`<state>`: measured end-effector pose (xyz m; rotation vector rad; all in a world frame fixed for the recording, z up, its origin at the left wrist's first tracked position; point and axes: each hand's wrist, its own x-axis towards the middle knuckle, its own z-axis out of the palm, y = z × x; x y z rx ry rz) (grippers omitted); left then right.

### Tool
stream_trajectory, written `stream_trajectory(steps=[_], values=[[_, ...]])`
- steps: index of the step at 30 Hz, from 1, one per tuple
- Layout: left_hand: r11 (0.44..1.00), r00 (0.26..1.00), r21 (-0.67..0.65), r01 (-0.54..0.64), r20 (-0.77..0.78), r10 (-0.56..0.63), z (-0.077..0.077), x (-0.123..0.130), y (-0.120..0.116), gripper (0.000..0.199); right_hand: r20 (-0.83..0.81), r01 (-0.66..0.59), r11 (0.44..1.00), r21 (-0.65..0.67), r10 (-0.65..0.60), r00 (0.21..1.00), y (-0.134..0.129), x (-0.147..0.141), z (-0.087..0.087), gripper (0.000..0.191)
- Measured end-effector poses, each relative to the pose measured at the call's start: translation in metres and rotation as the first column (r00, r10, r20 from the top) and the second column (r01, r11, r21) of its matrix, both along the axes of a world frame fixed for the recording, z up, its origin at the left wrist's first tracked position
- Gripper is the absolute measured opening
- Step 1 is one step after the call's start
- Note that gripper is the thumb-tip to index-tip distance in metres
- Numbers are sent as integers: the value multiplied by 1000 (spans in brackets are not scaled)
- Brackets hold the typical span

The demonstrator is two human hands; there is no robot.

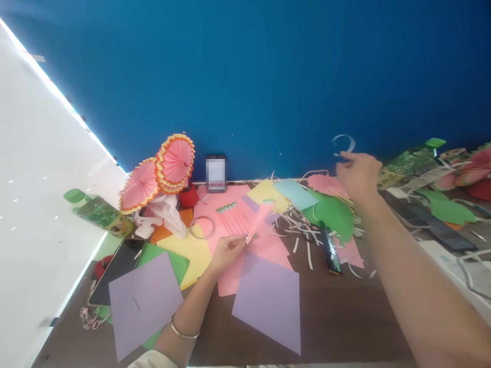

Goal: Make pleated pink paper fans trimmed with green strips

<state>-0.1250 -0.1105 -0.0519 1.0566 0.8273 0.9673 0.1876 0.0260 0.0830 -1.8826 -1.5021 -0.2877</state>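
My left hand (229, 250) is closed on the lower end of a slim pink paper piece (258, 222), which stands tilted above the pink paper. My right hand (357, 173) is raised at the right, its fingers pinched on a thin curled white strip (347, 140) in front of the blue wall. Just left of the held piece, several pink paper pieces with green tips (232, 219) lie side by side on a pink sheet (229, 282). A purple sheet (270, 296) lies nearer to me, right of my left forearm.
Paper scraps (303, 225) and a dark, narrow object (330, 250) lie right of centre. At the left are pleated paper fans (175, 163), a green bottle (97, 213), a phone (117, 273) and a metal ring (201, 228).
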Motion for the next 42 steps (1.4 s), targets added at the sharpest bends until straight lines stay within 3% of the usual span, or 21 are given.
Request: stream_trajectory(steps=[2,4,7,8,9,10,12,14,16,19,23,28,30,31,32,33,35,36,37,39,42], values=[[999,999,-6,-42,13,42,-1,0,1,34,-59,-30,976,-216,17,998,-8,-8,-6,21],[995,995,-31,-94,20,94,-3,0,2,34,-217,-134,880,-455,37,975,-24,-27,-17,27],[989,990,-67,-135,31,137,-4,0,2,36,-400,-361,777,-515,155,903,-55,-67,-41,44],[989,990,-67,-133,38,135,-4,0,1,37,-603,-537,680,-499,172,779,-65,-80,-50,51],[991,991,-61,-123,41,125,-3,-1,1,38,-753,-658,618,-430,156,639,-73,-93,-58,56],[993,993,-51,-105,41,107,-3,-1,1,39,-841,-723,603,-339,151,520,-79,-104,-65,58],[997,997,-37,-69,34,70,-3,-2,2,39,-923,-783,596,-177,175,342,-85,-123,-77,54],[998,997,-35,-60,36,61,-5,-3,3,36,-957,-757,653,-29,201,211,-85,-135,-85,46],[995,993,-53,-82,78,86,-9,-4,4,34,-973,-718,694,58,199,114,-83,-142,-90,41],[987,975,-144,-76,198,104,-11,-5,6,37,-988,-747,662,63,146,46,-83,-152,-97,40],[974,953,-228,-8,294,77,-6,-6,5,34,-991,-834,552,10,117,66,-91,-165,-107,43],[958,943,-269,100,332,-5,-6,-13,4,23,-985,-884,468,0,152,80,-91,-170,-114,47],[953,929,-285,105,371,9,-8,-17,7,22,-986,-911,412,21,160,50,-86,-168,-113,47],[953,915,-293,74,401,52,-9,-18,8,23,-983,-911,412,17,172,59,-83,-166,-112,46],[953,894,-303,22,433,116,-10,-20,11,23,-974,-895,446,-14,195,112,-78,-165,-112,45],[949,865,-313,-41,464,190,-10,-21,13,23,-948,-856,510,-86,222,228,-74,-164,-113,43],[928,796,-331,-173,508,330,-11,-22,19,22,-811,-698,665,-265,238,535,-66,-163,-116,34],[911,763,-342,-232,517,388,-11,-22,21,21,-721,-612,718,-332,225,656,-62,-163,-119,28],[891,737,-353,-284,514,439,-12,-22,23,20,-651,-555,742,-377,214,728,-59,-165,-122,22],[854,715,-370,-366,476,513,-14,-20,25,19,-598,-529,741,-414,217,771,-56,-169,-127,15],[818,747,-318,-480,341,571,-18,-17,24,21,-585,-545,726,-420,242,774,-55,-176,-131,13]])
